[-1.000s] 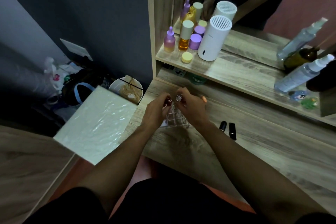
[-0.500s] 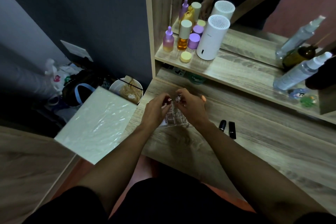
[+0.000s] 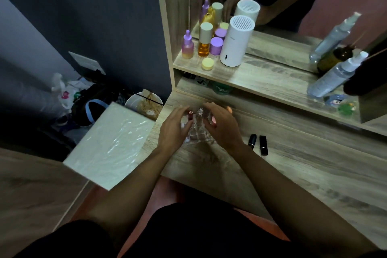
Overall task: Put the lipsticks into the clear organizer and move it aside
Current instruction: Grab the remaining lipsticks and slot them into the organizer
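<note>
Your two hands close in on the clear organizer (image 3: 198,132), which stands on the wooden tabletop (image 3: 293,163) near its far left corner, just in front of the raised shelf (image 3: 261,78). Your left hand (image 3: 174,126) curls against the organizer's left side, fingers bent round the wall; your right hand (image 3: 223,125) cups the right side the same way. Both appear to be touching the clear plastic, though whether either truly grips it is hard to tell through the blur. Between your fingertips, a red-topped lipstick (image 3: 190,113) and a clear-capped tube (image 3: 200,112) stand upright in the far compartments; the near compartments look unfilled.

To the right of your right wrist, two black lipsticks lie flat on the tabletop, well clear of the organizer: a rounded one (image 3: 252,140) and, just beside it, a square-edged one (image 3: 263,145).

On the shelf behind, a white cylindrical device (image 3: 235,42) stands beside a cluster of purple and amber bottles (image 3: 204,43), with a spray bottle (image 3: 335,75) leaning toward the right end. A white wrapped box (image 3: 109,144) sits off the tabletop's left edge.
</note>
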